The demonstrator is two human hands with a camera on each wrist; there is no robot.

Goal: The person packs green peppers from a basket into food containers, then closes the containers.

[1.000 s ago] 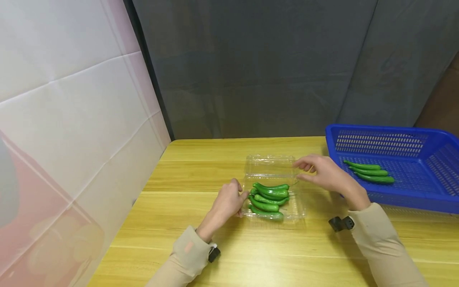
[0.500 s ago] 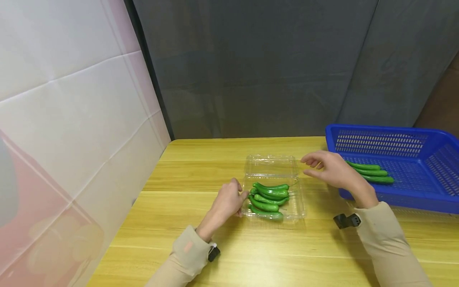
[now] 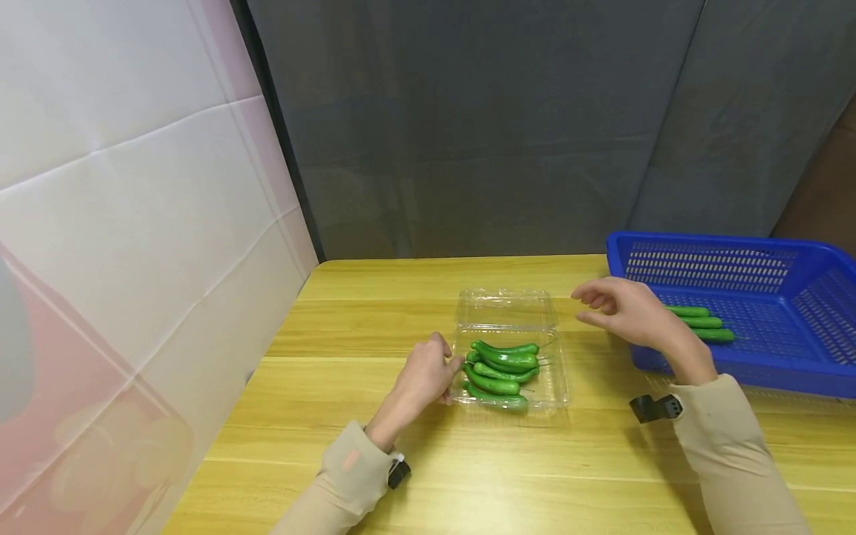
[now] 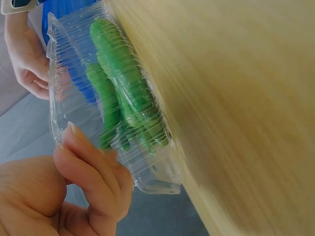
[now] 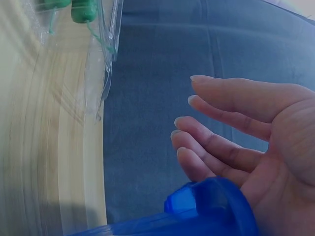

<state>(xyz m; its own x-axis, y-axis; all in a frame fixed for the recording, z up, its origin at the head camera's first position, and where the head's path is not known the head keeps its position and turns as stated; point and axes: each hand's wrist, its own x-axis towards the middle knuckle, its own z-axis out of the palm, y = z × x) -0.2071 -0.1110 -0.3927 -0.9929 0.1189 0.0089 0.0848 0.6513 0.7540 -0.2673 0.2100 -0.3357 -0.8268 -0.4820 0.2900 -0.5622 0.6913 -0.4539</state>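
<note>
A clear plastic clamshell box (image 3: 553, 388) lies on the table with its lid (image 3: 507, 310) folded back. Several green chili peppers (image 3: 500, 386) are piled in its base, toward the left side. My left hand (image 3: 424, 370) pinches the box's left edge; in the left wrist view the thumb and fingertips (image 4: 72, 129) meet at the rim. My right hand (image 3: 627, 310) hovers between the box and the basket, its fingers loosely bent. In the right wrist view nothing lies between its thumb and fingers (image 5: 221, 145).
At the right stands a blue plastic basket (image 3: 722, 239) with perforated walls. In it lie 3 green chili peppers (image 3: 702, 322), partly hidden by my right hand. A grey curtain (image 3: 468, 134) hangs behind the wooden table (image 3: 361, 312), and a pale cloth wall (image 3: 147, 200) rises on the left.
My right hand has drawn back from the lid's right side toward the basket, covering more of the peppers there. The left hand, the box and its peppers stay in place.
</note>
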